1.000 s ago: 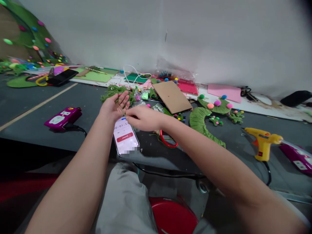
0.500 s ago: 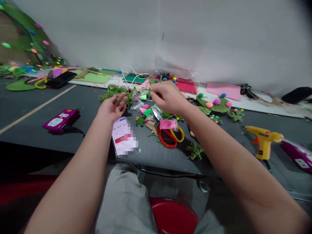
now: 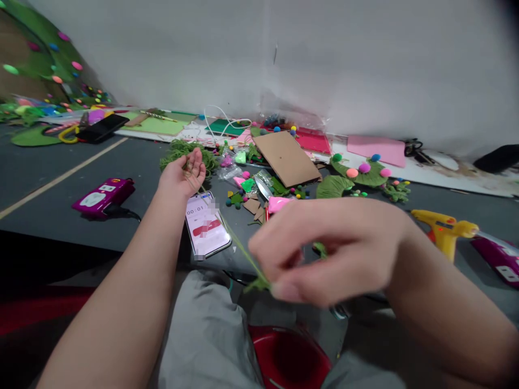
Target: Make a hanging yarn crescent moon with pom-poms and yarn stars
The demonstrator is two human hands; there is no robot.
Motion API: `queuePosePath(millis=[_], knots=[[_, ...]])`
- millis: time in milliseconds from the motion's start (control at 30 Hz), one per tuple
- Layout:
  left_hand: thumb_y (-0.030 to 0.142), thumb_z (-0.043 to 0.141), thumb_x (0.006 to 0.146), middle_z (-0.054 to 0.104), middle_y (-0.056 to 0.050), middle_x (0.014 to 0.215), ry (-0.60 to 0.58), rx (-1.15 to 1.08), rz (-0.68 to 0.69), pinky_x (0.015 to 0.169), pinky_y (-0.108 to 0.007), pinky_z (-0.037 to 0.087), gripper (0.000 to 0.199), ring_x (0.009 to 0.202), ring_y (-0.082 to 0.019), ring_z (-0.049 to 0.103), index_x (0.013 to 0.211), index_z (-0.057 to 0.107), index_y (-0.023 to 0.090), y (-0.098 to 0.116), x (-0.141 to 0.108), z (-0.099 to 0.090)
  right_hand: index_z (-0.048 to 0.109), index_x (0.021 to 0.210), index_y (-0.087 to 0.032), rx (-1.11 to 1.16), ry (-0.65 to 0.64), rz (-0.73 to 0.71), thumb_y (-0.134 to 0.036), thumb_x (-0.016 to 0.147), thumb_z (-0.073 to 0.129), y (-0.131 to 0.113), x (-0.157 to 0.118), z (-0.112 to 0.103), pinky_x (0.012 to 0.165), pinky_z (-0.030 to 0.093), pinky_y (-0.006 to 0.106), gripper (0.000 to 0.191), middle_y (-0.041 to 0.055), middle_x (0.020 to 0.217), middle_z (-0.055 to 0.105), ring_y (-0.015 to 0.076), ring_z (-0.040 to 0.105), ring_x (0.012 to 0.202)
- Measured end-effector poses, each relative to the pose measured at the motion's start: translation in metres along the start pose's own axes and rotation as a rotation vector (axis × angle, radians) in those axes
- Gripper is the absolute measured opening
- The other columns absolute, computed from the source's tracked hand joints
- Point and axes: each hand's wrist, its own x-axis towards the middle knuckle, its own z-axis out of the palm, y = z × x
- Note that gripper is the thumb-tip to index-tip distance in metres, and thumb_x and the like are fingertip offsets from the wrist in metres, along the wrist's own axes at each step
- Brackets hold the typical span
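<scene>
A taut strand of green yarn runs slantwise between my two hands. At the near right, my right hand pinches the strand between thumb and fingers, with a small green yarn tuft beside the thumb. My left hand is palm up with its fingers curled, and the strand passes across it. Right behind that hand lies a loose heap of green yarn. Below it is a phone with a running timer, partly crossed by the strand. Scissors mostly hide behind my right hand; one blade shows.
A brown cardboard piece, small bagged pompoms and green felt leaves lie mid-table. At the right are a yellow glue gun and a purple power strip. Another purple power strip sits at the left.
My right hand has come from above the cardboard toward me, drawing a yarn strand out. The left hand's fingers have curled in. The cardboard is now uncovered, the scissor handles covered.
</scene>
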Motion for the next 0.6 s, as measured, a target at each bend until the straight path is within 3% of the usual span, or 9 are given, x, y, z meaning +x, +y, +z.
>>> queuePosePath(millis=[133,200,233,300,367,433,500,600], knots=[[0.02,0.034,0.105,0.075,0.0,0.071,0.001,0.026,0.021,0.06,-0.018,0.053,0.029,0.059,-0.009,0.072,0.097,0.062,0.02,-0.001,0.0,0.002,0.044,0.057,-0.019,0.236,0.362,-0.212,-0.018,0.085,0.058,0.002,-0.024,-0.01,0.062,0.039,0.029,0.032,-0.0033,0.06,0.04,0.0111,0.039,0.06],[0.017,0.034,0.105,0.074,0.0,0.07,-0.013,0.031,0.038,0.06,-0.017,0.052,0.029,0.057,-0.008,0.071,0.099,0.063,0.02,-0.003,-0.001,0.004,0.047,0.059,-0.019,0.285,0.69,-0.315,-0.026,0.087,0.06,0.015,-0.022,-0.025,0.066,0.042,0.028,0.032,-0.0018,0.07,0.046,0.011,0.047,0.066],[0.016,0.034,0.105,0.074,0.0,0.07,-0.025,0.028,0.04,0.06,-0.017,0.053,0.03,0.057,-0.008,0.071,0.101,0.063,0.019,-0.004,-0.001,0.006,0.05,0.063,-0.019,0.29,0.844,-0.273,-0.025,0.091,0.054,0.024,-0.016,-0.032,0.071,0.044,0.028,0.029,-0.0006,0.076,0.05,0.0115,0.052,0.073],[0.015,0.033,0.104,0.075,0.0,0.072,-0.036,0.012,0.048,0.06,-0.018,0.054,0.029,0.058,-0.009,0.072,0.106,0.062,0.019,-0.007,-0.003,0.008,0.053,0.071,-0.02,0.305,1.015,-0.157,-0.023,0.097,0.043,0.042,0.003,-0.045,0.076,0.046,0.027,0.027,0.0005,0.082,0.053,0.0116,0.057,0.083],[0.014,0.033,0.104,0.076,0.0,0.074,-0.041,-0.001,0.067,0.061,-0.019,0.055,0.029,0.061,-0.01,0.073,0.108,0.061,0.019,-0.009,-0.005,0.01,0.054,0.078,-0.019,0.157,1.062,-0.012,-0.027,0.097,0.047,0.062,0.031,-0.053,0.077,0.047,0.027,0.022,0.0018,0.087,0.059,0.0123,0.058,0.083],[0.015,0.033,0.104,0.077,0.0,0.077,-0.048,0.007,0.086,0.062,-0.02,0.056,0.028,0.064,-0.011,0.074,0.106,0.061,0.019,-0.013,-0.007,0.012,0.054,0.078,-0.018,-0.024,1.025,0.129,-0.031,0.097,0.049,0.083,0.062,-0.055,0.074,0.048,0.027,0.023,0.0025,0.085,0.06,0.0135,0.058,0.082],[0.015,0.033,0.104,0.077,-0.001,0.079,-0.06,0.026,0.1,0.065,-0.021,0.057,0.027,0.066,-0.012,0.075,0.105,0.06,0.019,-0.016,-0.009,0.014,0.051,0.071,-0.018,-0.193,1.011,0.184,-0.029,0.095,0.051,0.104,0.093,-0.054,0.07,0.046,0.026,0.026,0.0007,0.075,0.057,0.0134,0.056,0.075],[0.017,0.035,0.104,0.077,-0.002,0.079,-0.074,0.061,0.125,0.068,-0.021,0.057,0.024,0.073,-0.014,0.076,0.107,0.059,0.018,-0.02,-0.012,0.017,0.053,0.07,-0.019,-0.381,0.996,0.298,-0.024,0.093,0.05,0.129,0.129,-0.053,0.073,0.046,0.027,0.024,0.0007,0.073,0.059,0.0149,0.057,0.074]])
